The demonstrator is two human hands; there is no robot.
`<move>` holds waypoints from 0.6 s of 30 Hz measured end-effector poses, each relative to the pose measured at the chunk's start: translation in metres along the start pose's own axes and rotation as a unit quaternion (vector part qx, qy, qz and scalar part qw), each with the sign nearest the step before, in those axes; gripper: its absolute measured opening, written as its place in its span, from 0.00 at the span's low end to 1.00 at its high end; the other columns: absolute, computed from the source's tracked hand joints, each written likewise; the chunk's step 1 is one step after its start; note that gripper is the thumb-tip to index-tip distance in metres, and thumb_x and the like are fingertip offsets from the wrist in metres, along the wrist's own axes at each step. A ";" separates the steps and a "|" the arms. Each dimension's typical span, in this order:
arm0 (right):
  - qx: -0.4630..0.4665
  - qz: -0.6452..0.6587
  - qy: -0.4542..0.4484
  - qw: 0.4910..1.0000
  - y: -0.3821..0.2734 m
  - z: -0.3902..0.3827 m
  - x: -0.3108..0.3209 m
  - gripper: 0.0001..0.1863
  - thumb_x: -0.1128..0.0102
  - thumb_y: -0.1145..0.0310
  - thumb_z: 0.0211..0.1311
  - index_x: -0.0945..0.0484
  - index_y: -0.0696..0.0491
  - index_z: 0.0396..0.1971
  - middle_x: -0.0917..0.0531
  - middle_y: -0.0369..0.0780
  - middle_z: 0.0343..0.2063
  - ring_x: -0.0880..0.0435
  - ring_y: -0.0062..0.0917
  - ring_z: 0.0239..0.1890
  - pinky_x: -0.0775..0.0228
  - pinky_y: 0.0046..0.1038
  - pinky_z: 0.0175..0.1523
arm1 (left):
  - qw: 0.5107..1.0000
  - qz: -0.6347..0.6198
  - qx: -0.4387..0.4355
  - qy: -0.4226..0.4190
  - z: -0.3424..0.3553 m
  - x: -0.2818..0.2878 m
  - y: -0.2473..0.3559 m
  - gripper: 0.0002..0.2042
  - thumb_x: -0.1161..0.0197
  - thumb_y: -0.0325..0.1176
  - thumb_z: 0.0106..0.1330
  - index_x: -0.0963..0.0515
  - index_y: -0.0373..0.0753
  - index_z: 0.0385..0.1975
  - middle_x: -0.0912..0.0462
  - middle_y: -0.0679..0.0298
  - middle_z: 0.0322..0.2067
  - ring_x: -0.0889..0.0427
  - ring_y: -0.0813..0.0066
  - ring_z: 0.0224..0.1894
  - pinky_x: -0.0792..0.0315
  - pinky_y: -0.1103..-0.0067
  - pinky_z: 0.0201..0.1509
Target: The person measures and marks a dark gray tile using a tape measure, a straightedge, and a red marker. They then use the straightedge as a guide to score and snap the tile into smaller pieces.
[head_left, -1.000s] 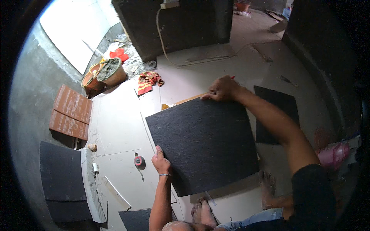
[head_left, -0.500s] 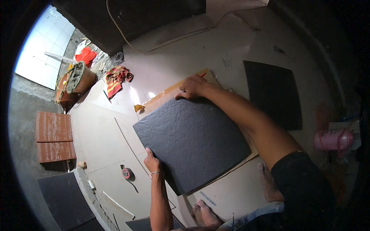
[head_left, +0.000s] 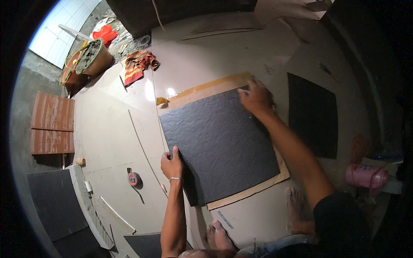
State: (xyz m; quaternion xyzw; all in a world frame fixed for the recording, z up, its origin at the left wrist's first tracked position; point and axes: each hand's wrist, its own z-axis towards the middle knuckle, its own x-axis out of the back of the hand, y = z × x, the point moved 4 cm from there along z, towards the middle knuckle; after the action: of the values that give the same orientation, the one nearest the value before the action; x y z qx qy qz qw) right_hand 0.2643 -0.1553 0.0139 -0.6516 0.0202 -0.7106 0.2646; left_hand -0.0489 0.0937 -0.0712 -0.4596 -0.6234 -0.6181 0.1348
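Note:
A dark grey, rough-faced square tile (head_left: 219, 146) lies in front of me over a sheet of cardboard (head_left: 217, 84), which shows along the far, right and near edges. Amber tape runs along the cardboard's far edge. My left hand (head_left: 171, 164) grips the tile's left edge, thumb on top and fingers beneath; that side casts a shadow, as if a little raised. At the far right corner my right hand (head_left: 259, 99) holds the tile, its thumb on the face. Motion blurs its fingertips.
Left of the tile lies a red tape measure (head_left: 134, 179). Another dark tile (head_left: 312, 116) rests to the right, near a pink container (head_left: 365, 176). Farther left are a mortar bucket (head_left: 95, 58), a striped cloth (head_left: 140, 66) and reddish tiles (head_left: 52, 123). My bare feet (head_left: 220, 236) are close by.
The tile has turned slightly to sit squarer on the cardboard. My right hand has slid along the far edge to the far right corner. My left hand keeps its hold. The view has shifted.

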 end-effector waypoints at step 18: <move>-0.296 0.060 -0.123 0.945 0.069 -0.154 0.011 0.49 0.23 0.37 0.53 0.26 0.66 0.59 0.20 0.57 0.57 0.20 0.49 0.61 0.26 0.44 0.64 | 0.975 0.158 -0.075 -0.137 -0.009 0.044 0.038 0.14 0.36 0.34 0.53 0.16 0.26 0.27 0.13 0.38 0.30 0.12 0.39 0.39 0.19 0.59 0.48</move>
State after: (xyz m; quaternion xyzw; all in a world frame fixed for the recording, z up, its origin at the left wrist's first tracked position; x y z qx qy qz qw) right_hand 0.1441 -0.2682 -0.0250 -0.7803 0.2363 -0.5699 0.1028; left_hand -0.0480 0.0969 -0.0122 -0.6410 -0.5075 -0.5653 0.1094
